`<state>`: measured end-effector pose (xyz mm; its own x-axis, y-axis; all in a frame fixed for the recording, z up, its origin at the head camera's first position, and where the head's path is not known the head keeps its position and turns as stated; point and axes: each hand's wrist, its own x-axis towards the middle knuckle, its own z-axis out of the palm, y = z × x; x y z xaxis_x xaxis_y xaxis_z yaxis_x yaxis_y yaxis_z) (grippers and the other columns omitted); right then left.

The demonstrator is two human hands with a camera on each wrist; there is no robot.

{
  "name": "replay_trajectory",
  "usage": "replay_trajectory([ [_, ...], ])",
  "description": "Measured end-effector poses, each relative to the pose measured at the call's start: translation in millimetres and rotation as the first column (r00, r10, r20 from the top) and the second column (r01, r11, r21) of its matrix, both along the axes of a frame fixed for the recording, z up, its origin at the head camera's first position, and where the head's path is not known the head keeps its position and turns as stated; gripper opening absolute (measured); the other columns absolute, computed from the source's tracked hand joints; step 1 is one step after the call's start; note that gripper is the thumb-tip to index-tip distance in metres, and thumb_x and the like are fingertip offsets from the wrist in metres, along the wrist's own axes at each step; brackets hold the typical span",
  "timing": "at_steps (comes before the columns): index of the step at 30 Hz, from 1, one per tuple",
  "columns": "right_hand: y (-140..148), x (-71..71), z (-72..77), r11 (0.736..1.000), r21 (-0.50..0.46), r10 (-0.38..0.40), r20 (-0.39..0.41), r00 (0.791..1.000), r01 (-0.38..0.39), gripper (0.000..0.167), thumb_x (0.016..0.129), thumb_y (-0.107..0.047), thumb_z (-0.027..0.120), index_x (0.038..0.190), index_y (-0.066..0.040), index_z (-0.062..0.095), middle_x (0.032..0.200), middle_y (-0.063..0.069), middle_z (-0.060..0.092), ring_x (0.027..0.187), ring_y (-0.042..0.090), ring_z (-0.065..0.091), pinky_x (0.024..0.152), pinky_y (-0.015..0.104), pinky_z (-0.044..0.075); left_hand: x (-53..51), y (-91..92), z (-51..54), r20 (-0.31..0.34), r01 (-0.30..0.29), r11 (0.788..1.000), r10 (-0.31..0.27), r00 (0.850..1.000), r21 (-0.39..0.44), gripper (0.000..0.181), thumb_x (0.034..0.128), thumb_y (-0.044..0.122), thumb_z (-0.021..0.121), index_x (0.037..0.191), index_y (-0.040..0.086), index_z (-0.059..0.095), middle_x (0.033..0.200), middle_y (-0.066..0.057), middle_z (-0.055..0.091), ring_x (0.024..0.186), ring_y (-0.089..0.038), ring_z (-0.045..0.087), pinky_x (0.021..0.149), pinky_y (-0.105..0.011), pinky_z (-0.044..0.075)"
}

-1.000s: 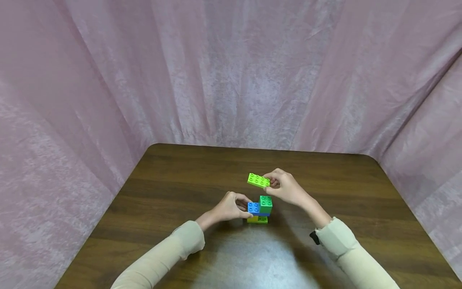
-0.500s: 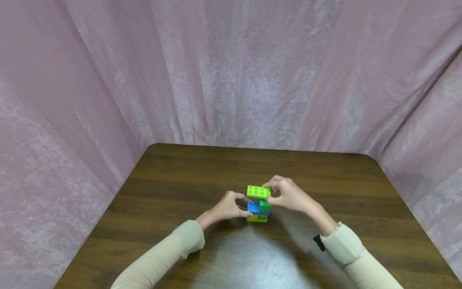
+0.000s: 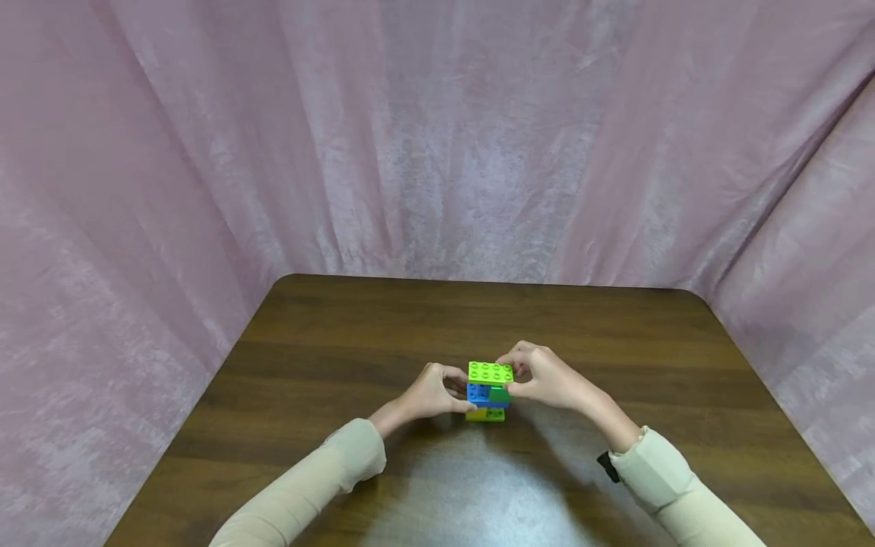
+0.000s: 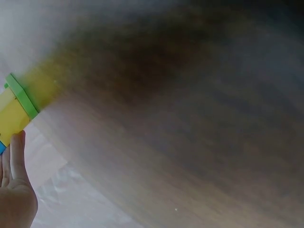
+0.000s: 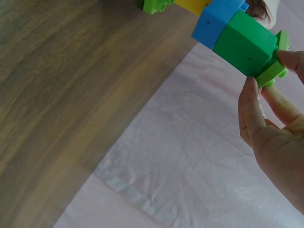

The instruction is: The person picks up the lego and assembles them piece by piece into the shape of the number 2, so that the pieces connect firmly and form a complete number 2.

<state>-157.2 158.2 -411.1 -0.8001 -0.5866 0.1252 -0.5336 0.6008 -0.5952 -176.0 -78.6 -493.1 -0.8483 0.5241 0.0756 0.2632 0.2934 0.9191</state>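
A small stack of toy building bricks stands on the wooden table. At its foot is a lime plate [image 3: 497, 415], then a yellow brick [image 4: 13, 121], a blue brick [image 5: 214, 23] and a green brick [image 5: 243, 42] on the blue one's right half. My left hand [image 3: 427, 392] grips the stack's left side, thumb in front, around the blue and yellow bricks. My right hand [image 3: 552, 380] pinches the right end of a flat lime eight-stud brick [image 3: 489, 372] at the green brick's top. Whether its studs are fully engaged I cannot tell.
The brown table [image 3: 328, 334] has rounded far corners. Pink velvety curtains [image 3: 437, 137] hang behind it and at both sides. A dark band [image 3: 608, 466] shows at the right sleeve's cuff. The left wrist view is mostly a dark blur.
My right hand has lowered the flat lime brick from above the stack onto the green brick and turned it level with the stack. My left hand has kept its grip.
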Motion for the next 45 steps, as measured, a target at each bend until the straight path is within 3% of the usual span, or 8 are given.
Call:
replay_trajectory([
  [11,-0.9,-2.2,1.4,0.999,-0.021,0.043,0.024,0.999,-0.043,0.034,0.081,-0.004,0.069,0.114,0.004,0.067,0.099,0.009,0.062,0.087,0.016,0.068,0.076,0.037,0.061,-0.6,-3.7,1.4,0.016,-0.02,1.0,0.02,1.0,0.005,0.032,0.0728,0.004,0.083,0.1,-0.008,0.07,0.095,-0.024,0.073,0.086,-0.028,0.073,0.073,-0.025,0.061],
  [21,-2.4,-4.8,5.6,0.998,0.016,0.063,0.033,0.997,-0.064,0.032,0.081,-0.005,0.071,0.112,0.004,0.069,0.095,0.007,0.062,0.083,0.011,0.064,0.072,0.022,0.058,0.1,-1.1,1.5,0.017,-0.032,0.999,0.032,0.999,-0.01,0.031,0.0727,0.004,0.082,0.098,-0.008,0.071,0.093,-0.023,0.073,0.083,-0.025,0.074,0.072,-0.023,0.061],
  [28,-3.2,-4.2,9.6,0.994,0.059,0.095,-0.005,0.995,-0.095,0.03,0.08,-0.003,0.073,0.108,0.005,0.07,0.092,0.007,0.062,0.08,0.014,0.063,0.068,0.025,0.058,1.2,-0.3,-0.9,0.02,-0.017,1.0,0.017,1.0,-0.011,0.03,0.0739,0.002,0.081,0.1,-0.008,0.071,0.095,-0.023,0.073,0.085,-0.025,0.073,0.073,-0.023,0.061],
  [34,-3.4,-4.6,11.1,0.991,0.07,0.113,-0.01,0.994,-0.112,0.03,0.08,-0.004,0.074,0.108,0.006,0.07,0.092,0.007,0.063,0.08,0.011,0.064,0.068,0.02,0.056,2.0,-0.7,-0.5,0.02,-0.011,1.0,0.011,1.0,-0.006,0.03,0.0747,0.0,0.08,0.101,-0.009,0.07,0.096,-0.026,0.072,0.087,-0.03,0.073,0.073,-0.024,0.061],
  [45,-1.0,-4.4,11.8,0.99,0.066,0.121,0.003,0.993,-0.121,0.031,0.081,-0.005,0.075,0.11,0.005,0.069,0.09,0.005,0.061,0.077,0.008,0.06,0.066,0.018,0.054,3.2,2.2,1.2,0.036,-0.011,1.0,0.011,0.999,0.02,0.027,0.0734,0.0,0.081,0.097,-0.008,0.07,0.093,-0.023,0.073,0.084,-0.025,0.074,0.073,-0.023,0.061],
])
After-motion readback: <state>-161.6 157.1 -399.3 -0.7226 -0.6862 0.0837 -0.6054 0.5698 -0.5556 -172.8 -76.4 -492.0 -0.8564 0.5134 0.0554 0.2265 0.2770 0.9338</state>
